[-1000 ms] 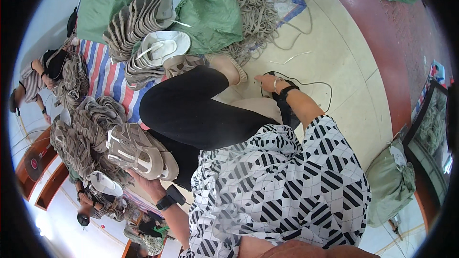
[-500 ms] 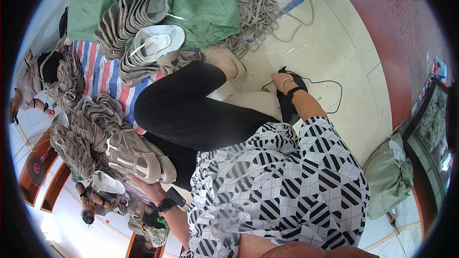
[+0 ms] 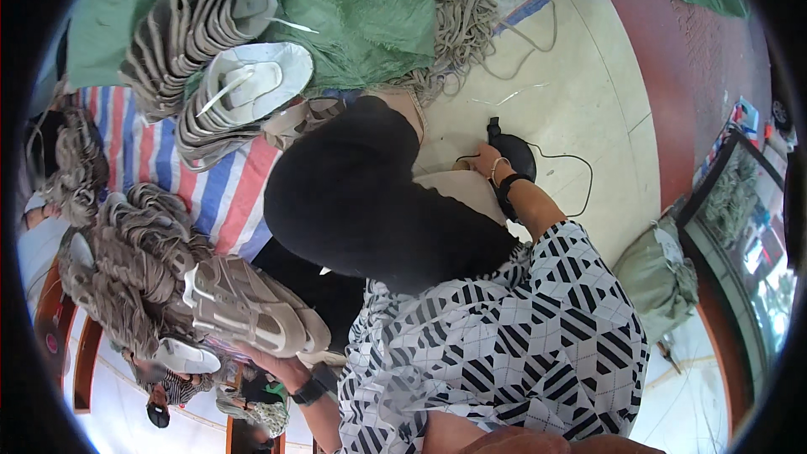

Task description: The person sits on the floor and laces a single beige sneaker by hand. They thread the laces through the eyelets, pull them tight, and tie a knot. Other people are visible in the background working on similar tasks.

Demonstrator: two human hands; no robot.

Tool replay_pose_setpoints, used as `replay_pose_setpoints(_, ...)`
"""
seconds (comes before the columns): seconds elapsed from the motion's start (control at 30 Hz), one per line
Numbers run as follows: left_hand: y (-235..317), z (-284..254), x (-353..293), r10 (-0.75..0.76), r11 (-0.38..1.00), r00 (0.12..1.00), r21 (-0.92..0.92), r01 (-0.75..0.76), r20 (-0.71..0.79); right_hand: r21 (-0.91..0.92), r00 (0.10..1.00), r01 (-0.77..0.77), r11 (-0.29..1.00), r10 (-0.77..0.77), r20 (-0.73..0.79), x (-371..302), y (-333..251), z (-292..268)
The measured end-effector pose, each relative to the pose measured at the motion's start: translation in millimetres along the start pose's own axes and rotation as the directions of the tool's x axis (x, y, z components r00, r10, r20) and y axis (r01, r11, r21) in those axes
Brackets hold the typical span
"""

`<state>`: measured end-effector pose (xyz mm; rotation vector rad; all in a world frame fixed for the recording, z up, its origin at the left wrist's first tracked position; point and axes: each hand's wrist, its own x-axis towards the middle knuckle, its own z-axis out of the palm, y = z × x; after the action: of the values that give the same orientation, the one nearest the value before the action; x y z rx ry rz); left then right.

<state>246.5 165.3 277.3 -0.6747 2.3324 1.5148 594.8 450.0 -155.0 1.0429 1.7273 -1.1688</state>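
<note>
On the left, my left hand (image 3: pixel 271 363) holds a small stack of beige-grey shoe uppers (image 3: pixel 244 307) from below, its fingers mostly hidden beneath them. A big heap of similar uppers (image 3: pixel 139 256) lies right beside that stack. Out to the right, my right hand (image 3: pixel 485 160) reaches down to the pale floor, its fingers curled against a rounded black object (image 3: pixel 519 157) with a thin black cord. What the fingertips grip there is hidden. My bent leg in black trousers (image 3: pixel 345 189) lies between the two hands.
Nested shoe uppers (image 3: pixel 189 29) and a row with white insoles (image 3: pixel 267 76) stand ahead on a striped sheet (image 3: pixel 231 193) and green sacking (image 3: pixel 361 17). Tangled laces (image 3: pixel 458 13) lie beyond. A tied sack (image 3: pixel 660 277) stands right. Other people (image 3: pixel 172 382) sit at far left.
The view has shifted, and my knee now looks larger and further right. My right hand sits slightly lower beside the black object. My left hand still holds the uppers.
</note>
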Motion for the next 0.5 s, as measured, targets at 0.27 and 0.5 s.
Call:
replay_pose_setpoints(0.27,36.3,45.3,37.9,-0.252,0.949,0.959,0.159,0.271,-0.131,0.453,0.961,-0.264,0.852,0.190,0.203,-14.9,-5.2,8.7)
replay_pose_setpoints(0.5,49.0,54.6,103.9,-0.359,0.903,0.931,0.228,0.365,-0.070,0.594,0.771,-0.434,0.678,0.621,-0.145,-15.4,75.2,82.8)
